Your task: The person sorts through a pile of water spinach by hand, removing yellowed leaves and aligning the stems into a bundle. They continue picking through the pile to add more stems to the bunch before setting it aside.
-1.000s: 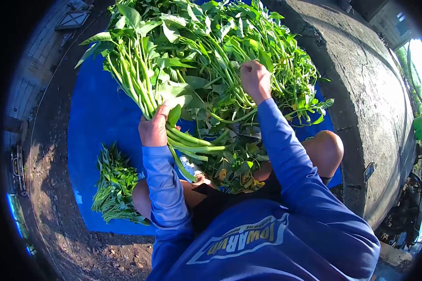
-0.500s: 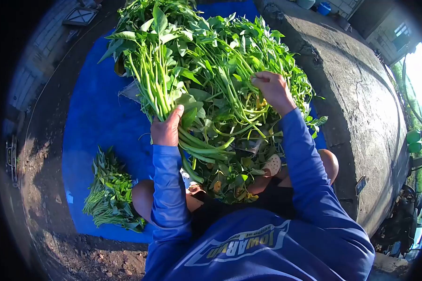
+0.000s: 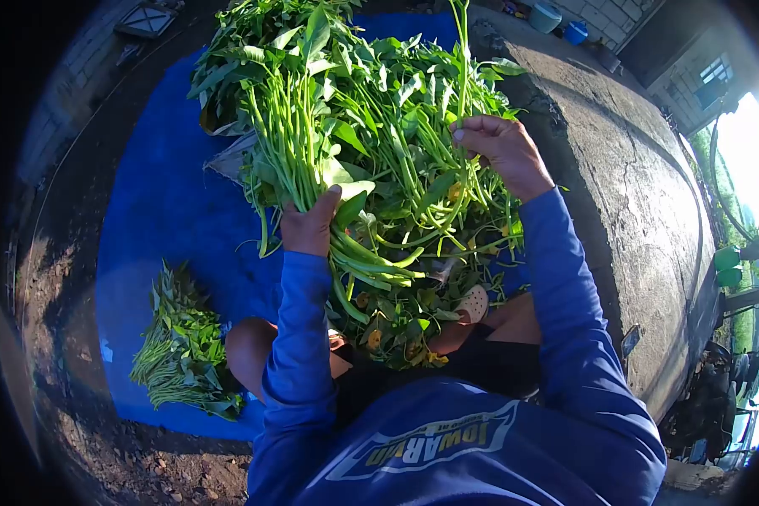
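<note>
My left hand (image 3: 309, 226) is wrapped round a thick bunch of water spinach (image 3: 285, 135). The leafy tops point away from me and the cut stem ends stick out below my fist toward the right. Between the fingertips of my right hand (image 3: 502, 150) is a single water spinach stem (image 3: 463, 76), held upright. Under and beyond both hands spreads a large heap of loose water spinach (image 3: 396, 101), with some yellowed leaves near my feet.
A blue tarp (image 3: 177, 194) lies under the greens. A smaller pile of bundled greens (image 3: 185, 341) rests at its left front. Along the right runs a raised concrete slab (image 3: 632, 185). A pale tub (image 3: 545, 18) and a blue bucket (image 3: 575, 33) stand at the back.
My right hand has lifted a stem up out of the heap, and it now stands upright in the fingers. My left hand keeps its hold on the bunch. The view has shifted slightly.
</note>
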A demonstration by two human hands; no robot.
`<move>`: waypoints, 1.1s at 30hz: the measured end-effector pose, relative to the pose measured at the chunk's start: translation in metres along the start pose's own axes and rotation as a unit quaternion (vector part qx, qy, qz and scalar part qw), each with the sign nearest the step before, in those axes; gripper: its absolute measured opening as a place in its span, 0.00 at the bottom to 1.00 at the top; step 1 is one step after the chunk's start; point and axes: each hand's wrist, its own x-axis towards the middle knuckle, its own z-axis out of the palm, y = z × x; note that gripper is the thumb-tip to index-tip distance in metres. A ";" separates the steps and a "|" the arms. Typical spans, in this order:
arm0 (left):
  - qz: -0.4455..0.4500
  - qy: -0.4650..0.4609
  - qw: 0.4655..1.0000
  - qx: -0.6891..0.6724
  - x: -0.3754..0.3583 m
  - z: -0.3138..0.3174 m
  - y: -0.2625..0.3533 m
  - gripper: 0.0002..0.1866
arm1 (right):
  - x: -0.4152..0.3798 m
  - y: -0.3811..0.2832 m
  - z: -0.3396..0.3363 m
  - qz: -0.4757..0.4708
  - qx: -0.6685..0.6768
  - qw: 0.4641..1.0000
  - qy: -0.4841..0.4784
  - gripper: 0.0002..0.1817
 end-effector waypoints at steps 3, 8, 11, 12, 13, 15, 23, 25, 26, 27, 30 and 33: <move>-0.033 -0.002 0.999 -0.021 0.001 0.002 -0.008 0.20 | -0.001 0.004 0.013 -0.025 0.025 0.999 0.041 0.15; -0.018 0.005 0.998 -0.061 -0.008 0.018 -0.008 0.13 | 0.000 0.004 0.023 -0.037 -0.048 0.995 0.081 0.17; -0.065 0.000 0.995 -0.070 -0.008 0.019 -0.016 0.14 | -0.001 0.005 0.032 -0.030 -0.012 0.998 0.061 0.16; -0.061 0.002 0.996 -0.070 -0.007 0.021 -0.022 0.14 | -0.005 0.002 0.036 -0.019 -0.004 0.999 0.041 0.16; -0.058 0.007 0.996 -0.068 -0.005 0.021 -0.029 0.14 | -0.011 -0.006 0.043 -0.005 0.005 1.000 0.018 0.16; -0.063 0.007 0.995 -0.082 -0.004 0.021 -0.036 0.15 | -0.014 0.003 0.063 -0.012 -0.015 1.000 -0.019 0.16; -0.117 -0.011 0.984 -0.130 -0.003 0.032 -0.046 0.17 | -0.044 0.043 0.141 0.025 -0.062 0.977 -0.200 0.17; -0.127 -0.043 0.979 -0.151 0.001 0.020 -0.059 0.15 | -0.046 0.056 0.147 0.024 0.026 0.979 -0.200 0.20; -0.116 -0.029 0.983 -0.142 0.001 0.018 -0.062 0.15 | -0.044 0.056 0.143 0.080 0.060 0.981 -0.169 0.20; -0.101 -0.016 0.986 -0.135 0.003 0.018 -0.061 0.15 | -0.048 0.054 0.140 0.001 -0.006 0.987 -0.162 0.18; -0.109 -0.014 0.989 -0.097 0.003 0.014 -0.057 0.13 | -0.066 0.045 0.139 -0.147 -0.145 0.970 -0.124 0.15; -0.018 0.029 0.999 -0.010 0.005 0.017 -0.054 0.13 | -0.086 0.037 0.133 -0.134 -0.062 0.985 -0.090 0.12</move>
